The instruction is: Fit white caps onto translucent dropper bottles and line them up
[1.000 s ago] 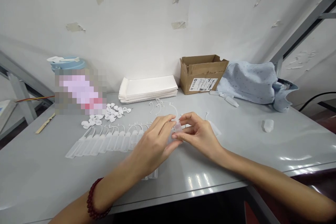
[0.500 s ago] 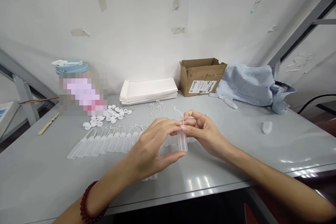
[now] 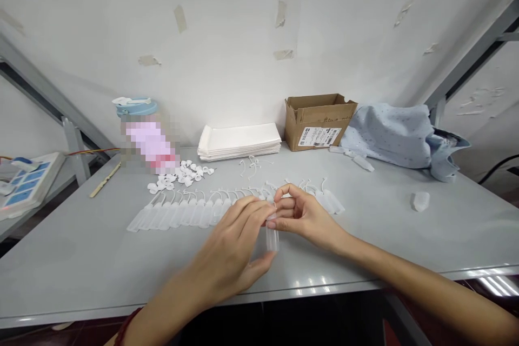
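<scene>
Between my hands, just above the table, is a small translucent plastic tube (image 3: 272, 239), held nearly upright. My left hand (image 3: 237, 240) is closed on it, fingers at its top and thumb at its lower end. At the top of the same tube, my right hand (image 3: 302, 216) pinches with thumb and fingers; a bit of white cord shows there, partly hidden. Behind both hands runs a row of similar translucent tubes (image 3: 184, 213) with white cord loops, its middle covered by my hands. Several loose white cords (image 3: 252, 166) lie farther back.
Small white plastic pieces (image 3: 184, 173) are heaped at left, by a blurred pink object (image 3: 150, 143) with a blue lid. White envelopes (image 3: 241, 141), a cardboard box (image 3: 318, 121) and blue cloth (image 3: 389, 135) line the wall. A translucent piece (image 3: 420, 201) lies right.
My hands, with the tube between them, have come lower and slightly left in view. The camera view has shifted too, showing more of the row of tubes.
</scene>
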`<act>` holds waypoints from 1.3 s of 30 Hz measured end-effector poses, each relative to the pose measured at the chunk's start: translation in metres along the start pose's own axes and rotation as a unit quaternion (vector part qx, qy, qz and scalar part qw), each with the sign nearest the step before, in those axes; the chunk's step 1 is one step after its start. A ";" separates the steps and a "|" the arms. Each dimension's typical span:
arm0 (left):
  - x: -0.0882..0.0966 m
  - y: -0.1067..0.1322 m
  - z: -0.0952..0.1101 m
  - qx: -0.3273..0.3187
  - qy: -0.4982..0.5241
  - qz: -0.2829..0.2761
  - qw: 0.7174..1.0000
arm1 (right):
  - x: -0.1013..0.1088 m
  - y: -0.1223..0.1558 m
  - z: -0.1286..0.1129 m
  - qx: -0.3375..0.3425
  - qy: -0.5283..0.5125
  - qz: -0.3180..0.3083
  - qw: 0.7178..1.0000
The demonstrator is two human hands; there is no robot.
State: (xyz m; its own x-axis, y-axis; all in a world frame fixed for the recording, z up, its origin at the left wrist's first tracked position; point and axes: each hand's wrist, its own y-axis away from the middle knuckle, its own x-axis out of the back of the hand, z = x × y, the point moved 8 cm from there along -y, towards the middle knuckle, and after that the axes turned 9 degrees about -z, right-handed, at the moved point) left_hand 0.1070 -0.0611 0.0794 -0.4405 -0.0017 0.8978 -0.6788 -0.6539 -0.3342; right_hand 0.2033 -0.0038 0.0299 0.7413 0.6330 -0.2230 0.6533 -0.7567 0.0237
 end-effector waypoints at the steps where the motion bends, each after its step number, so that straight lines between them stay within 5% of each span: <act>1: -0.001 0.002 -0.001 0.003 0.000 -0.001 1.000 | -0.002 0.000 0.002 -0.004 0.003 -0.008 1.000; 8: -0.006 0.019 -0.017 0.071 0.004 -0.027 0.997 | -0.006 0.004 0.008 -0.016 0.146 -0.011 0.989; 13: -0.012 0.026 -0.026 0.098 -0.001 -0.079 0.992 | -0.011 0.007 -0.002 0.042 0.322 -0.003 0.946; 18: -0.017 0.026 -0.025 0.084 -0.002 -0.104 0.991 | -0.022 0.006 0.001 0.036 0.430 -0.064 0.900; 28: -0.020 0.022 -0.019 0.061 -0.009 -0.149 0.987 | -0.027 0.005 0.006 0.033 0.493 -0.096 0.864; 39: -0.024 0.025 -0.020 0.047 -0.040 -0.152 0.986 | -0.029 0.004 0.008 0.027 0.502 -0.101 0.859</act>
State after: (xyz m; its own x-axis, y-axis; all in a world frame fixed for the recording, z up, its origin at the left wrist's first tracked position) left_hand 0.0886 -0.0625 0.0434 -0.1739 0.1481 0.9736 -0.7131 -0.7008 -0.0207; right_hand 0.1834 -0.0261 0.0286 0.3905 0.5539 0.7354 0.7958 -0.6047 0.0329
